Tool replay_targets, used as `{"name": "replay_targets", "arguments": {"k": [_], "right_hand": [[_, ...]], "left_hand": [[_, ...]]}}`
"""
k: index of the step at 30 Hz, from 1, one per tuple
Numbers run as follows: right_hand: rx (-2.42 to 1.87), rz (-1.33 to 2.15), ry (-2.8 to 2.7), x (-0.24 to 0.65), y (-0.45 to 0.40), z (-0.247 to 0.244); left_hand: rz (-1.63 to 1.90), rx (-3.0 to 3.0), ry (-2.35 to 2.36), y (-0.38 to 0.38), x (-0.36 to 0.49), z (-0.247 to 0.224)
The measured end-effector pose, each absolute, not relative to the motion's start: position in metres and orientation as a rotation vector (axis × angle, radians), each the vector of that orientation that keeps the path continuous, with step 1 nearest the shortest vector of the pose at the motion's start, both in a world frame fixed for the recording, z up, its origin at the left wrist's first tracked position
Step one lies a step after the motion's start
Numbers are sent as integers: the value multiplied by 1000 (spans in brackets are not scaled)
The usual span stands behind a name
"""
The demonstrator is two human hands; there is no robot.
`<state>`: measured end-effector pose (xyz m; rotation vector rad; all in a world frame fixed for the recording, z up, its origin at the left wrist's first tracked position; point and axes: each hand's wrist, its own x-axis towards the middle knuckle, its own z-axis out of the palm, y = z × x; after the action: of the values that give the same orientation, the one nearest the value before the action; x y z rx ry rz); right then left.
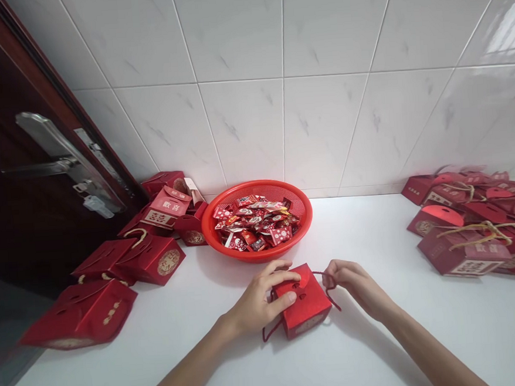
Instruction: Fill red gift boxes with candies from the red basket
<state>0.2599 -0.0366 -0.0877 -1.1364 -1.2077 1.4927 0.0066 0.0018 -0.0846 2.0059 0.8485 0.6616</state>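
Currently: red box (313, 304) on the table (234, 371), before the basket (262, 255) | left hand (257, 300) spread over its top | right hand (352, 280) pinching the cord (334, 303) | best drawn gently (thin card might crease), box steady

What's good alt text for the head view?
A person's left hand rests on a red box while the right hand pinches its dark red cord. Beyond it, a red basket holds small wrapped packets; more red boxes sit at left and right on the white surface.
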Motion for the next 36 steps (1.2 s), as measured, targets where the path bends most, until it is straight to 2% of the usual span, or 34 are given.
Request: {"name": "replay_targets", "arguments": {"k": [5, 11, 18, 28, 36], "right_hand": [[-978, 1694, -1094, 261, -36, -62], [-1066, 1600, -1484, 248, -36, -39], [-1151, 1493, -1684, 241, -37, -42], [-1205, 1285, -1859, 239, -40, -43], [-1185, 1279, -1865, 239, -40, -41]], "left_hand": [[663, 2030, 863, 2, 9, -83], [681, 1969, 850, -2, 5, -82], [758, 1810, 1056, -10, -20, -81], [528, 1724, 1117, -12, -19, -96], [483, 1416, 1015, -10, -20, -68]]}}
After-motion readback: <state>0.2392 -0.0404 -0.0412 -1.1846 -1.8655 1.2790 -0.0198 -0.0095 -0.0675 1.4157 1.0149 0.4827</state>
